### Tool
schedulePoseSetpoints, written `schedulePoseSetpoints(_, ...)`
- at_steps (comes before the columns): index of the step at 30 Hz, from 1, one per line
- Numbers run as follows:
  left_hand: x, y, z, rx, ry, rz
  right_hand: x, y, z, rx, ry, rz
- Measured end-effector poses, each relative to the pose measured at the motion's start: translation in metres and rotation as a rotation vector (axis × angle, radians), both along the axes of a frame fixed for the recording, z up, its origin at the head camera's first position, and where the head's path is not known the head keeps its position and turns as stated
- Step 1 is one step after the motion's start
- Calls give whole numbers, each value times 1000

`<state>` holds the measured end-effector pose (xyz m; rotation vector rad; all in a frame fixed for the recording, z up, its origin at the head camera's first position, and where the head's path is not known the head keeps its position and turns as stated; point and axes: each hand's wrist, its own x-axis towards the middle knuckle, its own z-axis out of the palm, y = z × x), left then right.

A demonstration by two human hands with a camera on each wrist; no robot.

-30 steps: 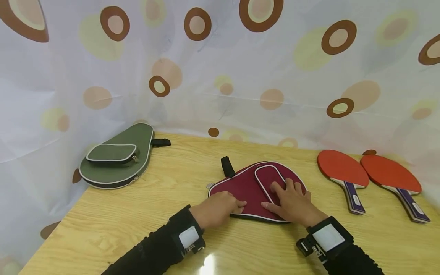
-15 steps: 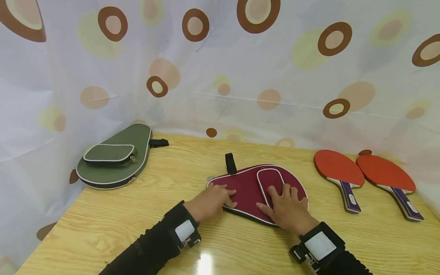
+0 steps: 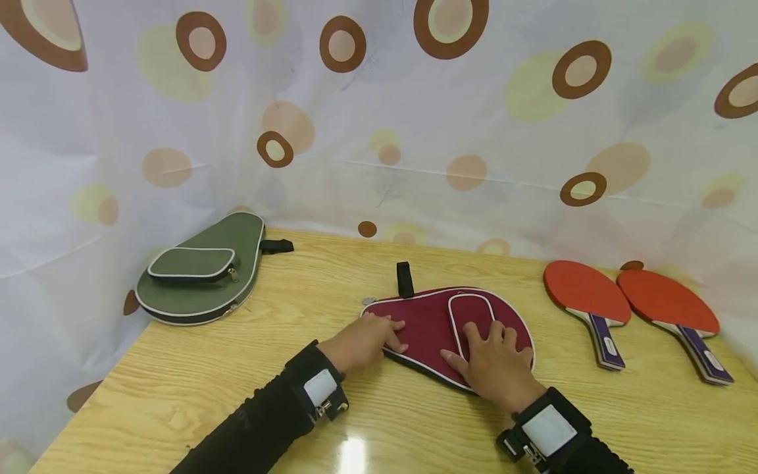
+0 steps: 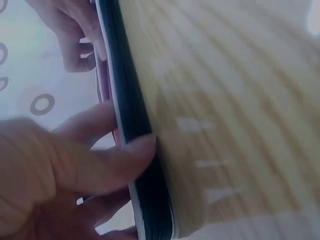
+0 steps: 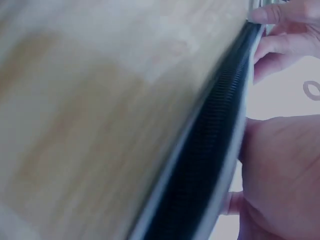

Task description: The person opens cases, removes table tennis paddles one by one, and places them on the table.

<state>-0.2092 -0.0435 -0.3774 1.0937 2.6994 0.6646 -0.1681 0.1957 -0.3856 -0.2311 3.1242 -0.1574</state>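
Observation:
A maroon paddle-shaped table tennis bat case (image 3: pixel 423 320) with white piping lies flat mid-table, its small pocket (image 3: pixel 470 313) facing up. My left hand (image 3: pixel 364 340) rests on its narrow end, fingers extended over the top. In the left wrist view that thumb touches the black zippered side (image 4: pixel 137 115). My right hand (image 3: pixel 500 368) lies spread over the wide end, fingertips on the pocket and thumb on the maroon cloth. The right wrist view shows the zip teeth (image 5: pixel 220 100) along the near side. A black strap (image 3: pixel 405 280) sticks up from the far edge.
On the wooden table (image 3: pixel 320 276), a green case (image 3: pixel 207 273) of the same shape lies at the back left. Two red table tennis bats (image 3: pixel 586 289) lie side by side at the right, purple handles toward me. A patterned curtain (image 3: pixel 385 99) hangs behind.
The maroon case has turned slightly, its wide end shifting toward me and its strap swinging to the right. Both hands have moved with it, and the left fingers have spread out more.

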Motion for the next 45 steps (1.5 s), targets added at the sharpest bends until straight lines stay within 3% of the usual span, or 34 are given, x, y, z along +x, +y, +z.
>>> schedulePoseSetpoints(5,-1,-3,3,-80,-170,9,-7,2,2,-73,-94,14)
schedulePoseSetpoints(8,-5,-5,6,-89,-222,-12,-12,4,3,-107,-148,57)
schedulePoseSetpoints(11,-13,-8,9,-21,-167,5,-16,5,4,-107,-188,95)
schedulePoseSetpoints(15,-31,-15,9,103,-53,181,-18,5,6,-99,-222,125)
schedulePoseSetpoints(17,-41,-20,8,105,-38,265,-18,4,6,-94,-229,135)
schedulePoseSetpoints(19,-52,-24,8,62,-41,292,-18,3,7,-85,-228,141)
schedulePoseSetpoints(24,-69,-30,3,-31,-10,208,-18,0,8,-50,-208,147)
schedulePoseSetpoints(31,-77,-28,-5,-108,120,160,-20,-4,10,36,-198,131)
schedulePoseSetpoints(37,-76,-31,-11,-193,286,97,-20,-7,12,72,-200,122)
schedulePoseSetpoints(45,-58,-42,-7,-286,378,28,-16,-9,13,87,-186,100)
